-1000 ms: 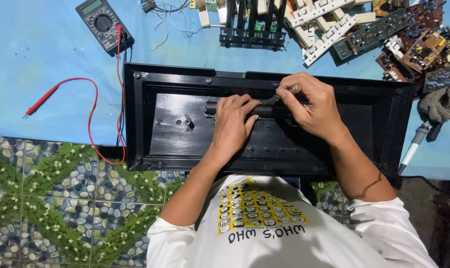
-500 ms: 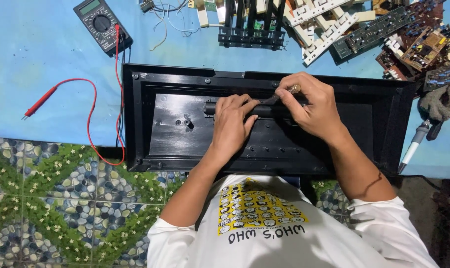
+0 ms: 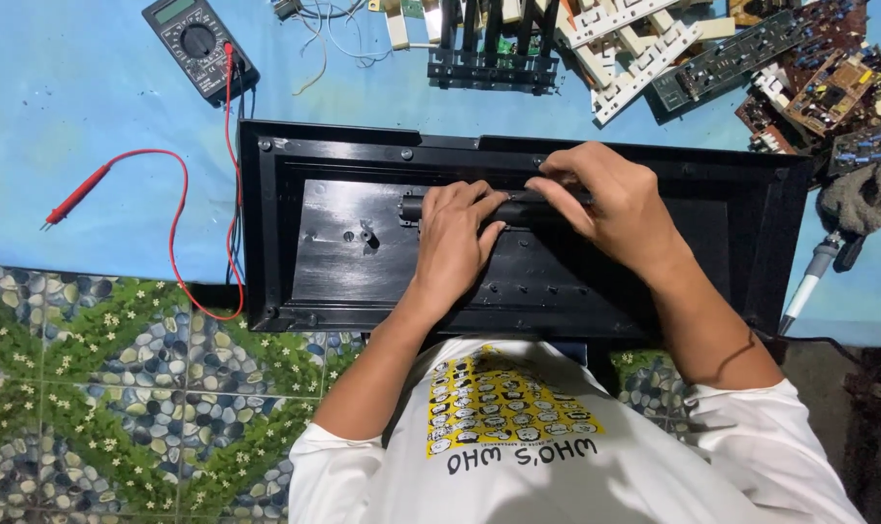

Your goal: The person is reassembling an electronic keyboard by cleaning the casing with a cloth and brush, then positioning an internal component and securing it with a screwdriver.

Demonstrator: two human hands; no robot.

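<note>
Blue sheet [image 3: 71, 116] carries a black casing [image 3: 363, 252] whose central dark bar [image 3: 518, 207] the left hand [image 3: 455, 238] pins flat, palm down, while the right hand [image 3: 605, 209] pinches it, seemingly to steady it.

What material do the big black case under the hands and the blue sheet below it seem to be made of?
Black case: probably moulded plastic with a glossy finish; light glints on its flat inner panel, and it has ribs and screw posts. Blue sheet: looks like thin plastic sheeting or a tarp, matte with soft wrinkles; which one is unclear. The left hand and right hand rest on the case.
</note>
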